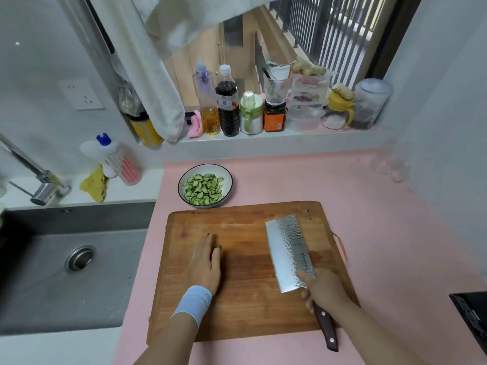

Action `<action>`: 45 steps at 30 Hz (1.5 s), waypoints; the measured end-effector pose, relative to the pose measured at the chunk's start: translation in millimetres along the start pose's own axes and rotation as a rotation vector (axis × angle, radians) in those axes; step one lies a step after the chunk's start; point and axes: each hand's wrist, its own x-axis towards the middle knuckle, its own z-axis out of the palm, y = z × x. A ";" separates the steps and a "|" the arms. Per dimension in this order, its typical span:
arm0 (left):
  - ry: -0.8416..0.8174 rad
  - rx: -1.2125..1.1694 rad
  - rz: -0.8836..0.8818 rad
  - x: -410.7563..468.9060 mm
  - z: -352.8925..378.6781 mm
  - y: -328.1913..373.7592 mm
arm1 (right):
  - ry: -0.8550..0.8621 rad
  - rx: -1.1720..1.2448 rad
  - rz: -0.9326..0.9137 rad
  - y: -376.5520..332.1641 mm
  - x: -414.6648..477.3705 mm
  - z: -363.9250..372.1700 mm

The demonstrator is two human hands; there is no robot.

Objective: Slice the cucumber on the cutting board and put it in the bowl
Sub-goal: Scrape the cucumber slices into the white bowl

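Nearest, the right hand [324,293] is clenching its grip round the dark wooden handle of a wide hammered-steel cleaver [287,248]. The handle end is overhanging the near edge of the rectangular wooden cutting board [245,312], and the blade is lying over the board's right half. The left hand [205,264] is lying flat on the board, grip released and fingers straight, with a small green cucumber end [219,248] sitting at its fingertips. Bare board is lying between the hands. Just beyond the far edge, on the pink surface [369,206], a white dark-rimmed bowl [227,175] is holding thin cucumber slices [204,189]. A grey steel sink [66,272] is bordering the surface's left edge.
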 end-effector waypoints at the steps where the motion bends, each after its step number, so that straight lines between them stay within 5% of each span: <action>1: -0.001 -0.005 0.002 -1.5 -3.2 1.3 | -0.012 0.001 0.005 -2.1 0.6 9.8; 7: 0.050 0.019 0.007 -5.8 -24.3 -16.0 | -0.043 -0.008 0.014 -12.2 2.3 57.1; 20: -0.118 0.130 0.114 2.1 -32.0 -35.4 | -0.093 -0.105 0.007 -30.4 1.8 144.8; 34: -0.318 -0.094 0.218 15.4 -50.5 -12.8 | -0.138 0.083 0.061 -47.3 -16.9 199.0; 41: 0.024 -0.197 0.138 44.5 -85.2 -0.9 | -0.164 0.205 0.033 -61.1 -30.2 158.6; 45: -0.021 0.014 0.014 41.9 -73.2 -25.9 | -0.096 0.193 -0.004 -61.5 -31.3 113.5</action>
